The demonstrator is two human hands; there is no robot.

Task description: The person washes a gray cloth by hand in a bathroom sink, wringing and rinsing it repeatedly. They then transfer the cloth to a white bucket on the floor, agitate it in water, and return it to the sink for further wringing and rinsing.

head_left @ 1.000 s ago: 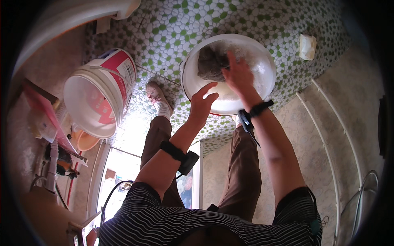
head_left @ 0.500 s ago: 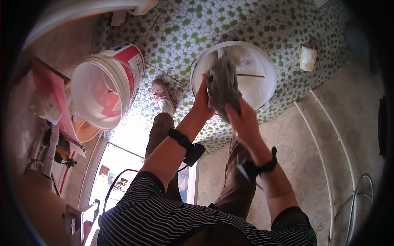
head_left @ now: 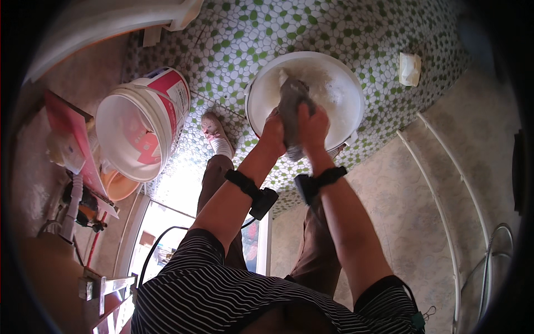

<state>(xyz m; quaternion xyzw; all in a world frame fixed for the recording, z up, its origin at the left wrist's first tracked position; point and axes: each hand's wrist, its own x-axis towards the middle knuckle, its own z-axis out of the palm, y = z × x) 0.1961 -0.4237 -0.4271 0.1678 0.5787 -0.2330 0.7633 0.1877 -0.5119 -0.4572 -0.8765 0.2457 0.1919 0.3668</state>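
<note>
A wet-looking grey cloth (head_left: 293,100) is bunched up over the white bucket (head_left: 349,108), which holds cloudy, whitish water. My left hand (head_left: 272,133) grips the cloth from its left side, fingers wrapped round it. From the other side my right hand (head_left: 314,127) is closed on the same cloth, knuckles up. The far end of the cloth points down into the bucket, and the near end sticks out between my wrists. Both wrists wear black straps with small dark boxes.
Left of my foot, a tall white-and-red bucket (head_left: 173,97) shows its open mouth, with an orange basin (head_left: 121,188) behind it. A pale block (head_left: 410,69) lies on the pebble-patterned floor (head_left: 233,47). White pipes (head_left: 436,195) and a hose (head_left: 488,267) run along the right wall.
My right hand has moved in closer to the left, and its forearm is straighter. The cloth is squeezed narrower between both hands. A dark line across the bucket no longer shows.
</note>
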